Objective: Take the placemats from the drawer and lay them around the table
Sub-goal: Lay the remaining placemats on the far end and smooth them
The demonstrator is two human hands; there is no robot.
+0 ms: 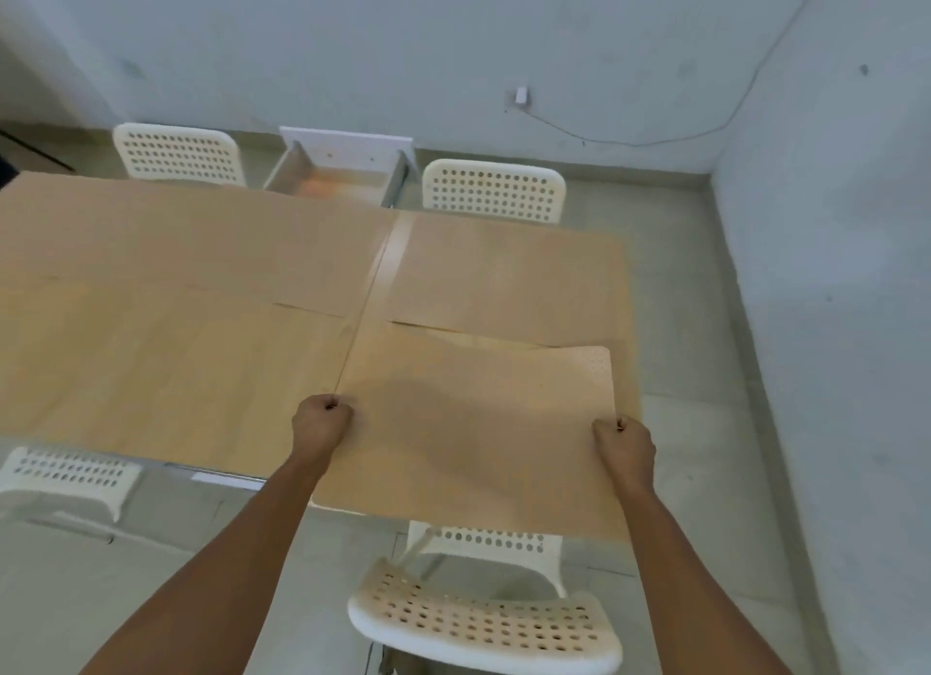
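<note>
L hand (pixel 322 420) + R hand (pixel 624 442) each pinch side edge of placemat (pixel 468 432), held over table (pixel 151 372) near-right corner, near edge overhanging past table. Risk: released like this, mat likely slides off or overlaps mat (pixel 504 271) behind. Drawer (pixel 342 175) open at table far side.

Tan placemat (pixel 473 437) is held flat over the near right corner of the desk (pixel 151 362), its near edge hanging past the rim. Another one (pixel 504 271) lies flat at the far right, possibly more on the left, hard to tell. The drawer (pixel 342 170) sticks out open at the far side.
</note>
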